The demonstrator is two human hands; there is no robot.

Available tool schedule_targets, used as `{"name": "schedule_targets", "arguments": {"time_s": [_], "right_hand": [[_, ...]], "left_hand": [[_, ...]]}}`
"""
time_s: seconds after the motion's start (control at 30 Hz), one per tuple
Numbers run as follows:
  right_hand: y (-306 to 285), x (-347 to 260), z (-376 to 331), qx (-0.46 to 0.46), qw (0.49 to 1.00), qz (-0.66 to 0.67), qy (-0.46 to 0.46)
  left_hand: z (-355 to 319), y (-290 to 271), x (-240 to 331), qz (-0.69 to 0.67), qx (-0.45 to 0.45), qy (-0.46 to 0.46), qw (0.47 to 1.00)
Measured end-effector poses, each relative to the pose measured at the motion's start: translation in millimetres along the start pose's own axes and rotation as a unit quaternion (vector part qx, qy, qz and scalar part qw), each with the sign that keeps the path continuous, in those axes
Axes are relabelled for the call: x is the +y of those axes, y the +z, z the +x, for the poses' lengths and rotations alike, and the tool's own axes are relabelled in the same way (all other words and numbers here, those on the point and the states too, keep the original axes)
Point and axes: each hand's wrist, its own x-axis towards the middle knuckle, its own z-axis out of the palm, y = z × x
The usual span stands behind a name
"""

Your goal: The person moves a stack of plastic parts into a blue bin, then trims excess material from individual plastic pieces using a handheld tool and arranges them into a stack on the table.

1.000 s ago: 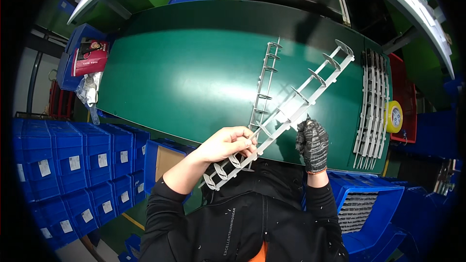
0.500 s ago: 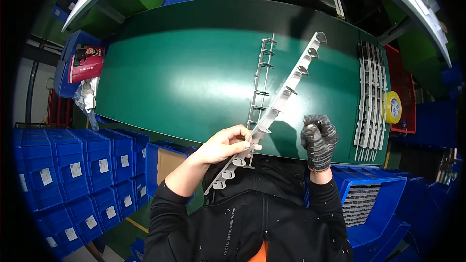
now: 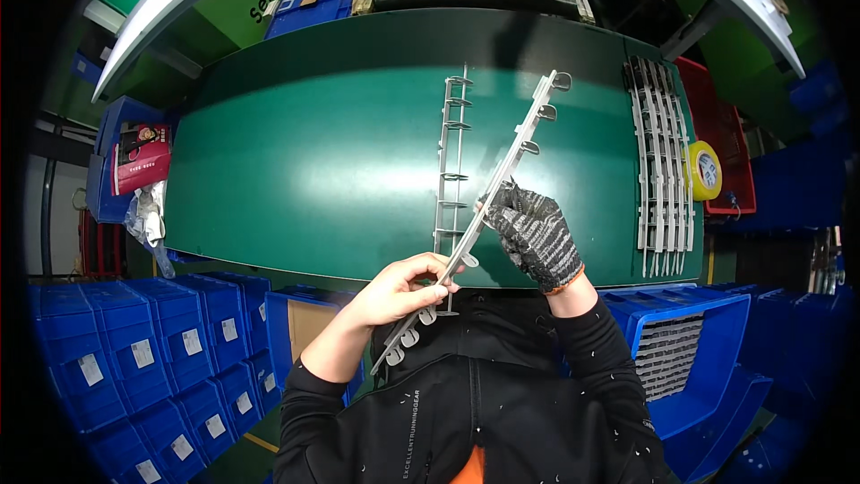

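Over the near edge of the green table (image 3: 296, 161), your bare left hand (image 3: 399, 287) and gloved right hand (image 3: 533, 233) both grasp the long grey clip strip (image 3: 488, 215), now swung steeper and clear of the second strip (image 3: 451, 157) lying flat behind it.

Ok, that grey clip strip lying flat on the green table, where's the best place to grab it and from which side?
Probably at mid-length of the loose strip, pinched across its thin spine from above. It lies flat, running away from the person, with small clips jutting off one edge, so fingers should land between clips. The bare left hand and gloved right hand hold another strip over its near end.
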Motion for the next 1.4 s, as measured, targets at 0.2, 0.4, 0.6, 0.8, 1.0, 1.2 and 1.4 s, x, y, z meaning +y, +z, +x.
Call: {"name": "schedule_targets", "arguments": {"time_s": [0.2,0.4,0.6,0.8,1.0,1.2,1.4], "right_hand": [[-2,-3,-8,0.019,1.0,-0.014,-0.018],[-3,21,-8,0.144,0.955,-0.108,-0.235],[6,30,-7,0.051,0.894,-0.342,-0.284],[9,26,-7,0.026,0.855,-0.427,-0.295],[9,33,-13,0.018,0.936,-0.276,-0.216],[4,22,-11,0.131,0.948,-0.224,-0.187],[0,35,-4,0.099,0.916,-0.258,-0.289]], "left_hand": [[-1,-1,-2,0.032,0.001,0.054,0.998],[0,3,1,0.122,0.118,0.067,0.983],[4,14,11,0.273,0.229,0.05,0.933],[5,17,9,0.332,0.255,0.084,0.904],[11,20,6,0.395,0.283,0.127,0.865],[11,23,9,0.509,0.314,0.154,0.787],[13,26,11,0.498,0.309,0.14,0.798]]}}
